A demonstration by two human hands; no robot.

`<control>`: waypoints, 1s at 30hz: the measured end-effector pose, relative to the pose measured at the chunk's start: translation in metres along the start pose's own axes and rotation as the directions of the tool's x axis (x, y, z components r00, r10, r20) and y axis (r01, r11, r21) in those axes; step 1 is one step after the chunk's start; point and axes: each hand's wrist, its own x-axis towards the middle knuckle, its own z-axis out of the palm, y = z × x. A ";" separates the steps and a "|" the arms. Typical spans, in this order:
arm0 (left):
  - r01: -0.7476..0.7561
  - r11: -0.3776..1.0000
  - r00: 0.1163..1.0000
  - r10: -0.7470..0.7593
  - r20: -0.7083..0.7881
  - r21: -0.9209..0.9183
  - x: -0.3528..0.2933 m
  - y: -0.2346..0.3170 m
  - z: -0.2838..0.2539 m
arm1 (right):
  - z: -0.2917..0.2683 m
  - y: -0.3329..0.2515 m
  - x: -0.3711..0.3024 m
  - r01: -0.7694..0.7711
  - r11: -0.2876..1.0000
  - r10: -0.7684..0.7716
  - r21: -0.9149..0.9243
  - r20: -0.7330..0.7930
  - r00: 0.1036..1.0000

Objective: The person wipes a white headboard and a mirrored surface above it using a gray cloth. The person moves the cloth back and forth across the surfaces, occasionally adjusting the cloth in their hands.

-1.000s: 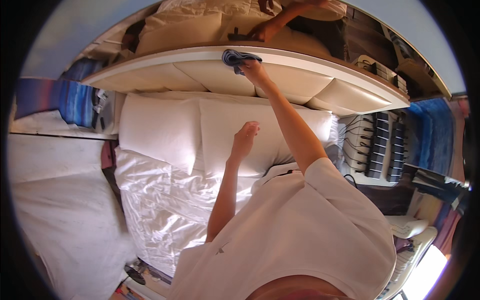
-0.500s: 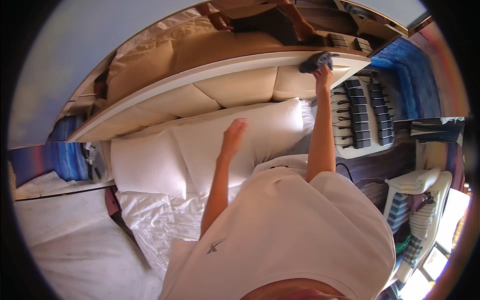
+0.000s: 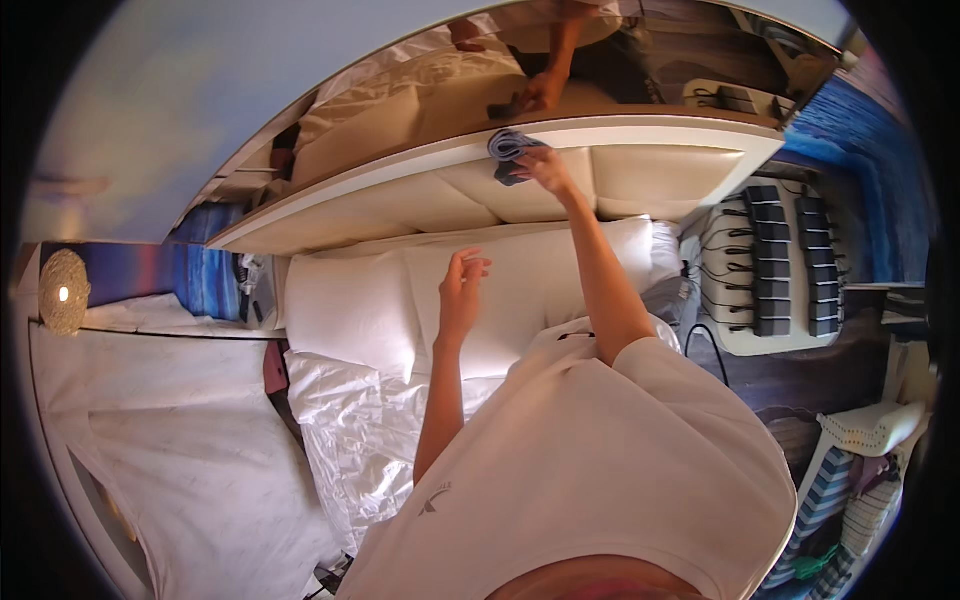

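My right hand (image 3: 545, 170) presses a folded dark grey cloth (image 3: 510, 145) onto the white top ledge of the padded cream headboard (image 3: 660, 178), near its middle. The fingers are closed on the cloth. My left hand (image 3: 461, 295) hovers above the white pillows (image 3: 350, 310), holding nothing, its fingers loosely bent and apart. Behind the headboard a bronze-tinted mirror (image 3: 420, 80) reflects my right hand and the cloth.
To the right stands a white bedside table (image 3: 715, 290) with rows of black boxes and cables. A chair (image 3: 870, 430) bearing striped textiles is at the lower right. Rumpled white bedding (image 3: 350, 420) lies below the pillows; a round woven lamp (image 3: 65, 292) glows at far left.
My right hand has slid the cloth leftward along the headboard ledge, from its right end to near the middle. My left hand stays above the pillows. The view has shifted somewhat.
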 end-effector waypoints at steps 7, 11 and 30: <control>-0.019 0.998 0.959 0.034 0.283 -0.058 0.024 0.050 0.132 | -0.262 -0.079 -0.079 0.056 0.988 -0.022 0.144 -0.222 0.975; 0.011 0.994 0.932 0.027 0.361 -0.104 0.021 0.070 0.196 | -0.319 -0.159 -0.127 0.040 0.996 0.012 0.084 -0.548 0.836; 0.065 0.987 0.997 -0.069 -0.020 -0.145 0.004 0.025 0.044 | -0.022 -0.003 0.002 -0.195 0.966 0.167 0.170 0.167 0.972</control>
